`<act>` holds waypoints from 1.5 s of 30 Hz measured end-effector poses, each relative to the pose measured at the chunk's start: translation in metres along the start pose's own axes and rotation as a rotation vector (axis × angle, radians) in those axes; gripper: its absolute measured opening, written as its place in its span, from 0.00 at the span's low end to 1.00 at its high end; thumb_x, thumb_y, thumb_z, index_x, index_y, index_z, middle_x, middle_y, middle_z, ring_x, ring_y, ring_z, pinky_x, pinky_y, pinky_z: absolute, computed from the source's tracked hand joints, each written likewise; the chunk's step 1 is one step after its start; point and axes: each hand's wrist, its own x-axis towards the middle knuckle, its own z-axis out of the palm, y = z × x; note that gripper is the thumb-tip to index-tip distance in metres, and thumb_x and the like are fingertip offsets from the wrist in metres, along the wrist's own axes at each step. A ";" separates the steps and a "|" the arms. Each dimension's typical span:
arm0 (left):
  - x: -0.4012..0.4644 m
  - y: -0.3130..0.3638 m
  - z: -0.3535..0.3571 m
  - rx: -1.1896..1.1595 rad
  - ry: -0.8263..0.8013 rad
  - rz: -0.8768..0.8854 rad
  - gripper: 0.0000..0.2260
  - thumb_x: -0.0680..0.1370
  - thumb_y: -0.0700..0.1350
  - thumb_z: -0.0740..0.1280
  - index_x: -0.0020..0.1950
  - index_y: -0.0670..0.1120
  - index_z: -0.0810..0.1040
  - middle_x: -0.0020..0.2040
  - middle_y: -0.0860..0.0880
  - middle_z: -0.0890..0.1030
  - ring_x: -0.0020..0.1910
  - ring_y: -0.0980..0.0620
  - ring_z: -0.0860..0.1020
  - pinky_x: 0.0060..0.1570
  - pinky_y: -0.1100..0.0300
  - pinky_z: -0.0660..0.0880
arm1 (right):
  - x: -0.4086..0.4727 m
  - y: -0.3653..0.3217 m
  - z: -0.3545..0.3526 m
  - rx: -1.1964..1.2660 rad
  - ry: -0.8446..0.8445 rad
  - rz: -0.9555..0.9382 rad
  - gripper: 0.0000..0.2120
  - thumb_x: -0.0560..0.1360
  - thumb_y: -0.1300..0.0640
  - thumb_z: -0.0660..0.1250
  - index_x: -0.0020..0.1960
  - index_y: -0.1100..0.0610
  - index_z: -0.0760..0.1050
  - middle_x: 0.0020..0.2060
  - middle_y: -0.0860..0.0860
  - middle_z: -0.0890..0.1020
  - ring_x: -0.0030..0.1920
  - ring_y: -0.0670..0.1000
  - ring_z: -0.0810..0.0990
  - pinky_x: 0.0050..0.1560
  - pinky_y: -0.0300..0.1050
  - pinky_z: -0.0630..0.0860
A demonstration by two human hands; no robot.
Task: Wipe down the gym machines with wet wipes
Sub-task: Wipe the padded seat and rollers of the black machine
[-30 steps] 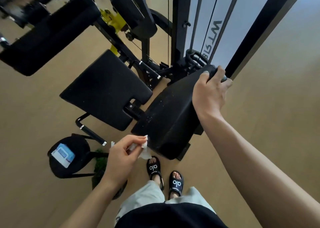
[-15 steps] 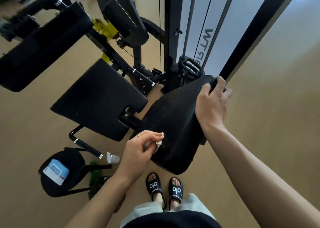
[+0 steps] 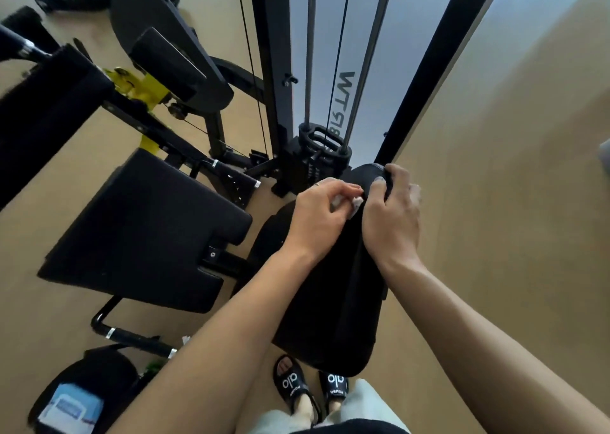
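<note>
A black padded back rest [image 3: 333,308] of the gym machine tilts up toward me in the middle of the head view. My right hand [image 3: 392,219] grips its top edge. My left hand [image 3: 318,217] pinches a small crumpled white wet wipe [image 3: 355,202] against the pad's upper part, right beside my right thumb. To the left lies the machine's black seat pad [image 3: 145,232]. A blue and white wipes pack [image 3: 74,407] rests on a black round stool at the lower left.
The black weight stack frame [image 3: 274,70] with cables and guide rods rises behind the pad. Black arm pads [image 3: 49,103] and yellow fittings [image 3: 145,87] stand at the upper left. A bent black floor bar [image 3: 128,333] lies near the stool. My sandalled feet [image 3: 310,387] stand below the pad on tan floor.
My left hand has carried the wipe from the pad's lower edge up to its top, next to my right hand. The view has moved closer to the machine.
</note>
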 end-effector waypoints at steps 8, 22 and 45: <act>-0.085 -0.094 -0.040 0.084 -0.009 -0.240 0.11 0.77 0.33 0.71 0.51 0.47 0.86 0.50 0.58 0.85 0.55 0.62 0.81 0.58 0.67 0.76 | -0.003 -0.003 0.001 -0.012 0.010 -0.003 0.16 0.85 0.48 0.54 0.71 0.45 0.68 0.62 0.53 0.72 0.52 0.51 0.74 0.53 0.45 0.66; 0.051 -0.043 0.011 0.044 0.014 0.001 0.09 0.77 0.36 0.70 0.53 0.46 0.86 0.51 0.54 0.85 0.53 0.61 0.81 0.58 0.65 0.76 | 0.001 -0.002 0.001 -0.006 0.018 -0.006 0.15 0.85 0.49 0.54 0.70 0.45 0.68 0.60 0.53 0.72 0.49 0.52 0.74 0.52 0.46 0.68; -0.084 -0.072 -0.020 0.076 0.128 -0.425 0.11 0.78 0.34 0.69 0.51 0.49 0.85 0.52 0.59 0.84 0.55 0.67 0.79 0.58 0.69 0.74 | -0.004 0.004 -0.012 -0.126 -0.239 -0.079 0.26 0.84 0.45 0.54 0.79 0.48 0.53 0.74 0.56 0.59 0.69 0.62 0.69 0.71 0.57 0.66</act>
